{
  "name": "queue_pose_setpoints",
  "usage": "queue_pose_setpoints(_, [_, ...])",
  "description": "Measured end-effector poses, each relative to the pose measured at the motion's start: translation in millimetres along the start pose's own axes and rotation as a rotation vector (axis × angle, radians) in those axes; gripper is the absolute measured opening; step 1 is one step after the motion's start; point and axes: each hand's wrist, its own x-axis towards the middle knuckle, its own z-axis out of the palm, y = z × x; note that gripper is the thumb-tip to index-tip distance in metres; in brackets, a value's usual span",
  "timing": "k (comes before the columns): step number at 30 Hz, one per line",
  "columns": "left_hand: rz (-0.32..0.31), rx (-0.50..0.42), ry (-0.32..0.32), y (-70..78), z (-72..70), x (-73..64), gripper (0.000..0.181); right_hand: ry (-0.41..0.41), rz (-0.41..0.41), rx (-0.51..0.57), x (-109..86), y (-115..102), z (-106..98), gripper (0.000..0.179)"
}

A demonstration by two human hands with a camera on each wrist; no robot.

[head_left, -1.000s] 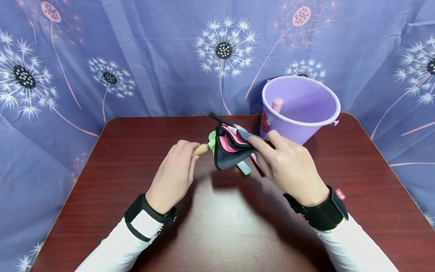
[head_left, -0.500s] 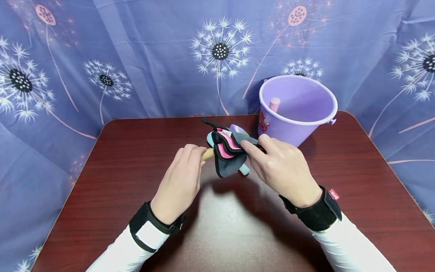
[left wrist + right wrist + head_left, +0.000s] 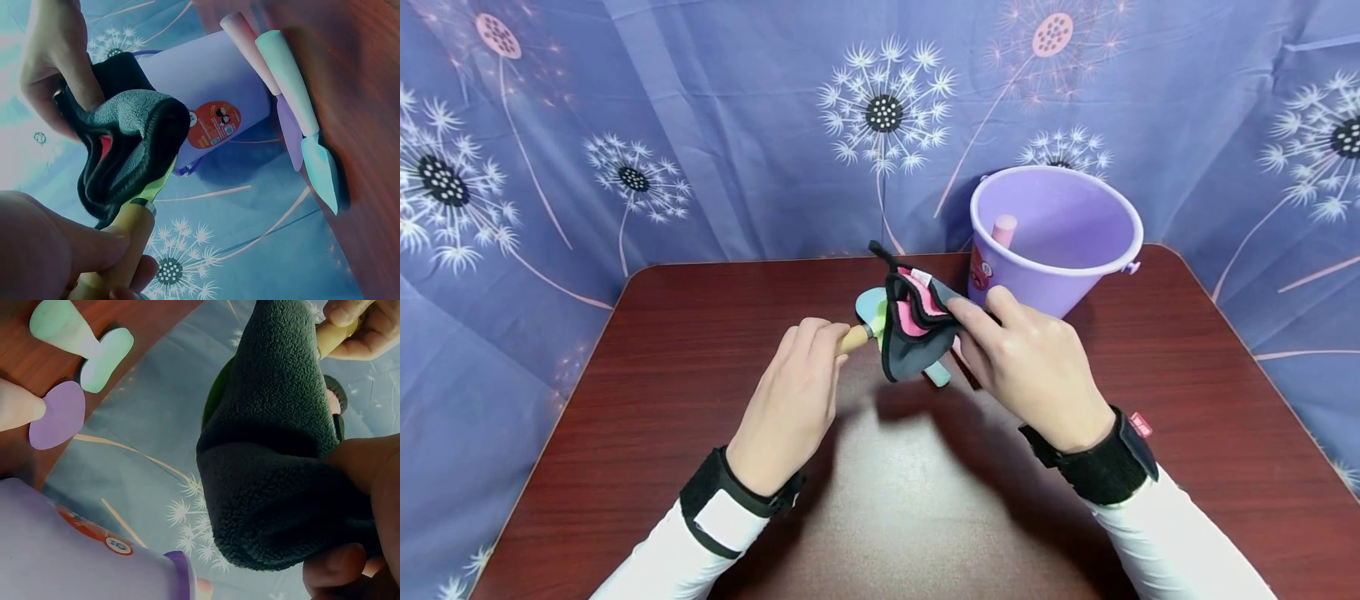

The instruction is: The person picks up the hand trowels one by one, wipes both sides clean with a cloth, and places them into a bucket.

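Held in my left hand (image 3: 793, 387) is a small garden trowel (image 3: 128, 244) with a light wooden handle and a green blade. My thumb and fingers grip that handle. A folded grey cloth (image 3: 917, 354) with black edging and pink inner layers is pinched in my right hand (image 3: 1033, 367). It wraps over most of the green blade, so only a strip near the neck shows in the left wrist view. In the right wrist view the fuzzy grey side of the cloth (image 3: 269, 481) faces the camera, with a green edge behind it. Both hands are above the table.
A light-blue toy trowel (image 3: 287, 81) and a purple one with a pink handle (image 3: 250, 53) lie side by side on the brown table (image 3: 700, 333), beneath the cloth in the head view. Behind my right hand stands a purple bucket (image 3: 1030, 287), a pink handle (image 3: 1003, 231) inside.
The cloth dips down and left over the trowel's neck at half a second ago, then shifts back up and right, uncovering green metal again. Both hands keep their holds.
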Motion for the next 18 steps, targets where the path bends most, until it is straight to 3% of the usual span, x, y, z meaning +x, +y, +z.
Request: queue_pose_setpoints(18, [-0.024,-0.002,0.043,-5.8,-3.4,0.3,0.026,0.013,0.171,-0.003,-3.3,10.8,-2.1,0.031])
